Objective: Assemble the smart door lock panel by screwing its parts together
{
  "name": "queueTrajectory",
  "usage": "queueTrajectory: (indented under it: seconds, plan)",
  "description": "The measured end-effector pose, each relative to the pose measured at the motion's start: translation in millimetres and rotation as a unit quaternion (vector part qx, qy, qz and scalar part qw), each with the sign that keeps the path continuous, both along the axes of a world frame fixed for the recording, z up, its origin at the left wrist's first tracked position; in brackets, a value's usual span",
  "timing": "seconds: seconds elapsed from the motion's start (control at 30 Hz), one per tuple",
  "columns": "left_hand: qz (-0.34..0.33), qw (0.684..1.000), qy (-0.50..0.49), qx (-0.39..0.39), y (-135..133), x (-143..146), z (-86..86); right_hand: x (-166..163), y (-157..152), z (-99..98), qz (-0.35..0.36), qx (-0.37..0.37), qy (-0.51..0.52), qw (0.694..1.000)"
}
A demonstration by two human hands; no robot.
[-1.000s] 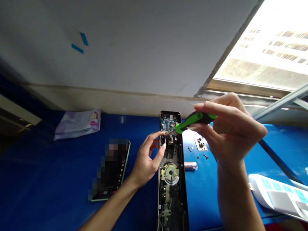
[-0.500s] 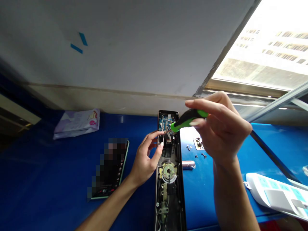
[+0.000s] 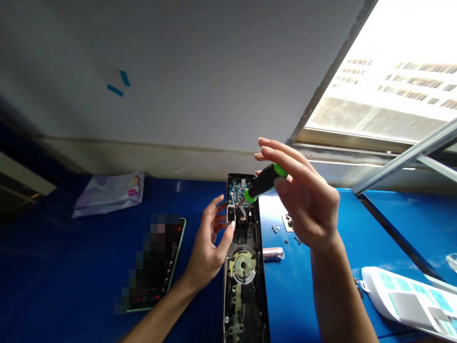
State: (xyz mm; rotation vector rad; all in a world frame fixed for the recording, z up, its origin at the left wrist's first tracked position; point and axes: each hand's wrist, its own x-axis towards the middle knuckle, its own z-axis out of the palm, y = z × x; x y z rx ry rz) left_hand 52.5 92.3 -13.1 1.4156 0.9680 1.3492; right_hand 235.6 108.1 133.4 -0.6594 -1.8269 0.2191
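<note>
screwdriver [image 3: 262, 183] tilted, tip down-left

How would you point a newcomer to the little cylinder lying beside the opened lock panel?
On the blue table, find the long black lock panel lying open in the middle. Just right of its round brass disc lies the cylinder, on its side. Unlike the tiny dark screws scattered farther back, it is pale pink, shiny and far larger.
</note>
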Motion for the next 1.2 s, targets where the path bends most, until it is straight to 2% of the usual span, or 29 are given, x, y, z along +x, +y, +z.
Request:
queueTrajectory:
  seconds: [0.07,0.1,0.27,0.33,0.4,0.47,0.63,0.7,0.77,0.87,0.93,1.03,1.13,1.2]
  plan:
    - [-0.006,1.000,-0.008,-0.002,-0.4,-0.2,0.2,-1.3,-0.8,-1.1,0.037,-0.018,0.016,0.999]
    - [-0.008,1.000,-0.012,-0.001,-0.6,-0.2,0.2,-2.2,-0.4,-2.1,0.028,-0.010,0.030,0.999]
    - [-0.006,1.000,-0.021,0.003,-1.1,-0.3,-0.8,-6.2,4.1,-6.1,-0.107,0.064,0.048,0.991]
    - [-0.007,1.000,-0.016,0.004,-1.3,-0.4,-1.1,-6.4,3.6,-6.0,-0.082,0.036,0.033,0.995]
    - [-0.007,1.000,-0.014,0.007,-1.5,-0.3,-1.0,-6.2,1.9,-5.7,-0.011,-0.017,0.022,1.000]
    - [-0.009,1.000,-0.017,0.009,-1.9,0.1,-0.8,-6.3,0.4,-6.3,0.025,-0.032,0.030,0.999]
    - [-0.016,0.999,-0.029,0.019,-1.8,1.6,-1.3,-9.6,0.0,-9.5,-0.085,0.038,0.068,0.993]
    - [-0.018,0.999,-0.031,0.025,-1.2,1.6,-1.8,-11.7,-1.1,-8.7,-0.099,0.041,0.058,0.993]
    - [-0.020,0.999,-0.031,0.031,-0.5,1.3,-1.9,-14.2,-4.5,-6.3,-0.067,0.008,0.047,0.997]
    - [-0.017,0.999,-0.030,0.041,0.2,1.0,-1.2,-18.2,-11.8,-2.4,0.028,-0.078,0.039,0.996]
    - [-0.015,0.998,-0.030,0.047,0.0,1.4,-0.7,-19.8,-15.2,-1.5,0.056,-0.086,0.039,0.994]
    - [-0.009,0.998,-0.024,0.049,-0.8,2.3,-0.9,-19.2,-15.3,-2.8,0.026,-0.047,0.021,0.998]
    - [-0.006,0.999,-0.014,0.045,-1.5,2.4,-1.3,-16.3,-12.5,-3.4,-0.048,-0.007,0.013,0.999]
    - [-0.013,0.999,-0.012,0.040,-1.5,1.8,-1.2,-14.1,-11.8,-2.1,-0.063,-0.020,0.014,0.998]
